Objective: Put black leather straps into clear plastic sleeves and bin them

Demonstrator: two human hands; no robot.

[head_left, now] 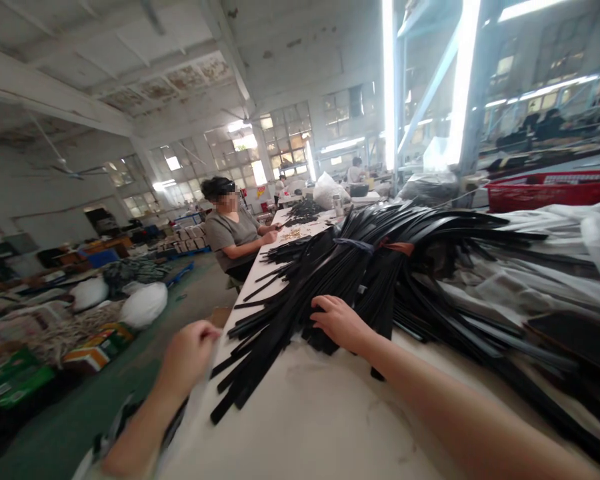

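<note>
A large heap of long black strips (310,280), like leather or rubber straps, lies across the white table (300,420). Two bundles in it are bound, one with a bluish tie (354,245) and one with a brown tie (397,248). My right hand (343,325) reaches over the near side of the heap, its fingers slightly bent and apart, touching or just above the strips. At the table's left edge is my left hand (193,353), fingers curled together and blurred. Whatever it pinches, if anything, is hidden. Dark material (175,427) hangs below that wrist.
A person in a grey shirt (237,233) sits along the table's left side, near small tan pieces (297,233) and another black pile (303,211). White plastic sheeting (525,267) and a red basket (555,190) are at right. Sacks (145,305) sit on the floor at left.
</note>
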